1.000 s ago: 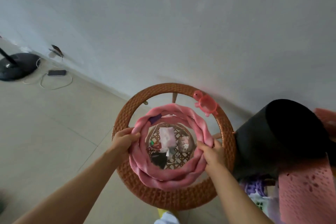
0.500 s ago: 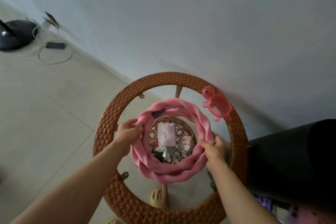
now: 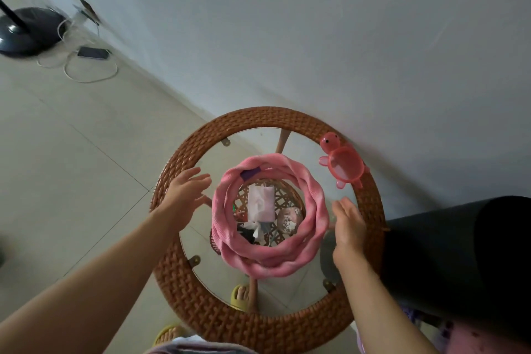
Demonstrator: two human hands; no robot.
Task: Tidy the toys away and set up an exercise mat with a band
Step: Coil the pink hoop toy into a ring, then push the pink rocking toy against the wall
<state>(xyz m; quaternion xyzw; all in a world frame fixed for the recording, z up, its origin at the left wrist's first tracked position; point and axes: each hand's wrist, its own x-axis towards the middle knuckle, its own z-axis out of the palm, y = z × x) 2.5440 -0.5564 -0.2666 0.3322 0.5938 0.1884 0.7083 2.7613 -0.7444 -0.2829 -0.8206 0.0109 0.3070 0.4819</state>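
Our pink twisted band [image 3: 310, 201] lies coiled in a ring on the glass surface [image 3: 201, 244], framed by a woven rim. We judge it soft, light and floppy, so it is best gathered at opposite sides of the coil. Our left hand [image 3: 184, 195] and right hand [image 3: 349, 224] hover open on either side, touching nothing. A pink turtle toy [image 3: 343, 164] sits on the rim; a dark rolled mat [image 3: 459, 253] stands just right.
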